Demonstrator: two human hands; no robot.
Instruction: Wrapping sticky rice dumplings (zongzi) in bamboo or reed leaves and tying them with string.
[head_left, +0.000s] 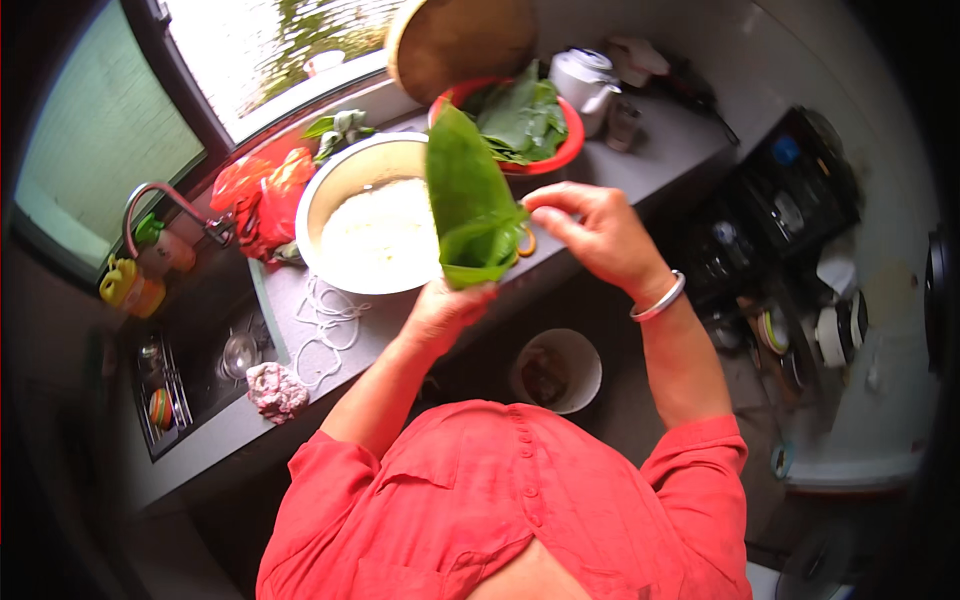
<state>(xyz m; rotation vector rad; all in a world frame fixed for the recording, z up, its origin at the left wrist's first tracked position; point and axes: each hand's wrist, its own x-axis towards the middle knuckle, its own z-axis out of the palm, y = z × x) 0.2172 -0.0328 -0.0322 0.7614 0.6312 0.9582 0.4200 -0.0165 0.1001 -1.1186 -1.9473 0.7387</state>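
Note:
My left hand (450, 311) holds a long green leaf (465, 180) from below, its lower end folded into a cup and its broad tip standing up. The thumb and fingertips of my right hand (604, 229) pinch the leaf's right edge. Just left of the leaf stands a large metal basin (341, 176) of white, overexposed grain (379, 232) that looks like rice. Behind it, a red plastic basin (574, 142) holds several wide green leaves (525, 120). An orange ring-shaped handle (528, 243) shows partly behind the held leaf.
White string (330, 322) and a crumpled cloth (276, 391) lie near the counter's front edge, beside the sink (202, 330). Red plastic bags (270, 199) sit by the faucet (169, 187). A kettle (585, 79) stands at the back right. Below is a white bucket (585, 367).

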